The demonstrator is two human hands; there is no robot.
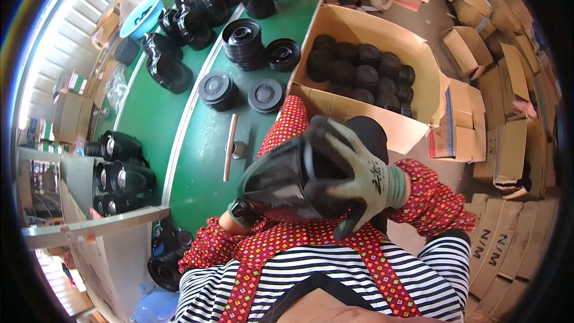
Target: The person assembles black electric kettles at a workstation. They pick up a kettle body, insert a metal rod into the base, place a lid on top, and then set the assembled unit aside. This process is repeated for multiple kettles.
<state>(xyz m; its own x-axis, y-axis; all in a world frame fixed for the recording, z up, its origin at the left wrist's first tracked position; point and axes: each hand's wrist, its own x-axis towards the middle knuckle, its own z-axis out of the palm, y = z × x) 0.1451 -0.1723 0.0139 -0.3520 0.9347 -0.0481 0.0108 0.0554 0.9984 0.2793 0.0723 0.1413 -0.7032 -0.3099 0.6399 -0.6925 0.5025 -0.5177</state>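
Observation:
A glossy black jug-like vessel [275, 179] lies on its side in front of my chest. My right hand [359, 179], in a grey-green glove with dark fingertips, is wrapped round its dark right end. Whether that end is a separate lid or base I cannot tell. At the vessel's lower left, my left hand [240, 212] holds it, gloved too and mostly hidden behind it. Just beyond on the green table lies a wooden bar [230, 147] over a small round metal piece [238, 150].
Stacked black lids [217, 91] and a taller stack of black rings [243, 45] stand ahead on the table. Black jugs [206, 6] line its far left. To the right, an open carton [353, 107] holds several black round parts. Cardboard boxes [457, 122] crowd the right side.

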